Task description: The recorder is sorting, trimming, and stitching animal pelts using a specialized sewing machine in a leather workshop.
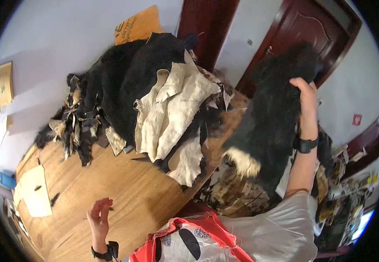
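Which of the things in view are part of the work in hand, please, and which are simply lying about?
In hand:
- black fur pelt, held up by the right hand
- left hand, empty, fingers half curled over the wooden table
- heap of black pelts and pale hides on the table

Lying about:
- paper sheet
- cardboard piece
- dark red doors
- scraps on the floor

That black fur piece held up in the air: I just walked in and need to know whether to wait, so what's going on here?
A person stands at a wooden table heaped with a pile of dark furs and pale hides. Their right hand grips a black fur pelt and holds it raised, clear of the pile. Their left hand hovers empty over a bare part of the table, fingers loosely curled. A pale paper sheet lies near the table's left edge.
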The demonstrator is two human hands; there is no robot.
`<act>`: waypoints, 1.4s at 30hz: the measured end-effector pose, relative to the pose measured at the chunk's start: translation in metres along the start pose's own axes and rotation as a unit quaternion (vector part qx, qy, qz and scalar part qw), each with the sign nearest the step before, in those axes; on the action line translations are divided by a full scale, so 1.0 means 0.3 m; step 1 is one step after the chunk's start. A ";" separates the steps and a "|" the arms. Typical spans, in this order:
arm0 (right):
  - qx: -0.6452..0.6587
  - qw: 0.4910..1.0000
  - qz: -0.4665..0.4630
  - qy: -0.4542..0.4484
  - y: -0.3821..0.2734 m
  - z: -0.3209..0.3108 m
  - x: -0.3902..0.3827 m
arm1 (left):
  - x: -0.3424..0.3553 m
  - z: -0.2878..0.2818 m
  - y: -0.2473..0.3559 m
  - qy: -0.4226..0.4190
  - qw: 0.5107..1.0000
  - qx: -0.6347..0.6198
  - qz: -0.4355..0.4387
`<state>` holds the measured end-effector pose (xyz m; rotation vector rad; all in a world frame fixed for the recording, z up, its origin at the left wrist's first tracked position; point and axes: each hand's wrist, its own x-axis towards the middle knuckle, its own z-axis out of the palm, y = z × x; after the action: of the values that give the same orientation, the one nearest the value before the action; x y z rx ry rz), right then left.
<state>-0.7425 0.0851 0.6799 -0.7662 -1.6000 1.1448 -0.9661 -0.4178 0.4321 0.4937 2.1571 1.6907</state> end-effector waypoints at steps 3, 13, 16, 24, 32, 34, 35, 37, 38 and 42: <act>0.017 0.997 -0.026 -0.077 0.076 0.042 0.237 | 0.051 0.103 0.045 0.001 1.000 0.008 -0.029; -0.498 0.854 0.000 -0.148 1.317 0.406 0.453 | 0.163 0.311 0.088 -0.028 1.000 0.009 -0.004; -0.567 0.773 0.055 -0.279 1.229 0.592 0.366 | 0.115 0.239 0.071 0.004 0.997 0.065 -0.037; -0.326 0.840 -0.356 -0.248 0.744 0.719 0.417 | 0.148 0.244 0.022 0.064 0.997 -0.016 -0.047; 0.189 0.902 -0.096 -0.376 0.443 0.896 0.349 | 0.284 0.318 0.032 -0.032 0.997 0.066 -0.023; 0.289 0.873 -0.035 -0.393 0.189 0.896 0.282 | 0.339 0.350 0.050 0.037 0.990 0.132 0.036; 0.279 0.873 -0.059 -0.395 0.113 0.918 0.277 | 0.383 0.356 0.024 0.008 0.982 0.179 0.052; 0.149 0.895 -0.170 -0.384 0.023 1.034 0.281 | 0.489 0.408 -0.095 0.007 0.973 0.220 0.072; 0.002 0.897 -0.271 -0.348 -0.013 1.076 0.282 | 0.529 0.463 -0.134 0.019 0.975 0.208 0.081; -0.323 0.802 -0.465 -0.189 -0.090 1.219 0.401 | 0.560 0.623 -0.009 -0.041 0.987 0.156 -0.020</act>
<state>-1.1257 0.0676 0.7220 -0.0412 -2.3436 -0.0097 -1.0239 -0.1795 0.3775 0.5872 2.3637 1.2937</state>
